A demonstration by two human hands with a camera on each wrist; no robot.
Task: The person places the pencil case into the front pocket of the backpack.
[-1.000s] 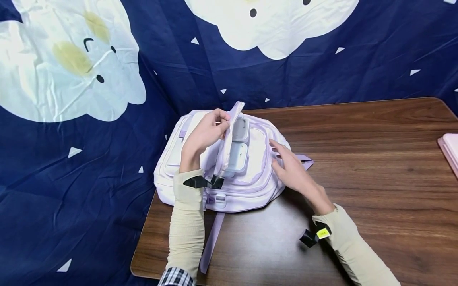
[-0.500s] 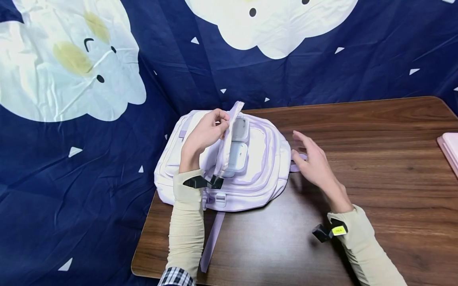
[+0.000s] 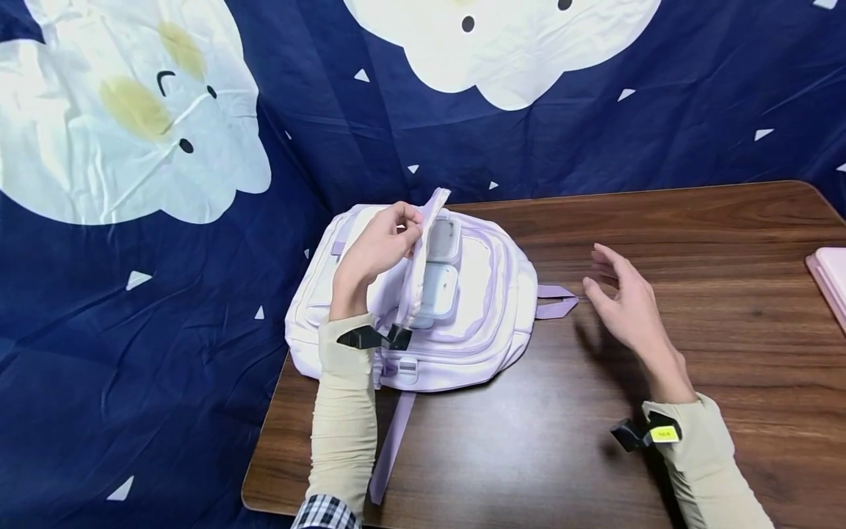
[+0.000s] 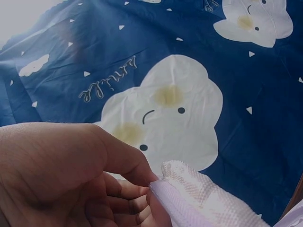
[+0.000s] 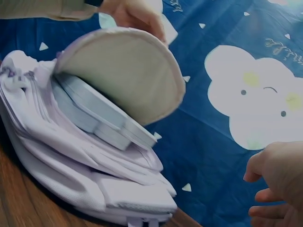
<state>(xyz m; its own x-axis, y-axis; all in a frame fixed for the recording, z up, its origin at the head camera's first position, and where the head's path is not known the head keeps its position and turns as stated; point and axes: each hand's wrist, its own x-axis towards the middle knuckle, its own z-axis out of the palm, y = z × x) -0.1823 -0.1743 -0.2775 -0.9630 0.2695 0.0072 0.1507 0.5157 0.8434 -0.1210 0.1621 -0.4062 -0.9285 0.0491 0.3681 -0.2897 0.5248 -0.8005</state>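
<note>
A white and lilac backpack (image 3: 489,330) lies on the table. My left hand (image 3: 380,246) pinches the edge of its front pocket flap (image 3: 418,272) between thumb and fingers and holds it raised. In the left wrist view the thumb presses on the flap's fabric edge (image 4: 189,194). Under the flap, clear plastic boxes (image 3: 439,290) sit in the pocket; the right wrist view shows these boxes (image 5: 104,113) from the side. My right hand (image 3: 628,301) hovers over the table to the right of the bag's lilac loop (image 3: 557,302), fingers loosely bent and holding nothing.
The brown wooden table (image 3: 727,294) extends to the right, where a pink object (image 3: 834,275) shows at the frame's edge. A lilac strap (image 3: 393,448) hangs towards the table's front. Behind stands a navy cloth (image 3: 304,59) with white clouds.
My right hand has moved from beside the bag out to the right, away from it, and the lilac loop has come fully into view. My left hand keeps the flap raised in place.
</note>
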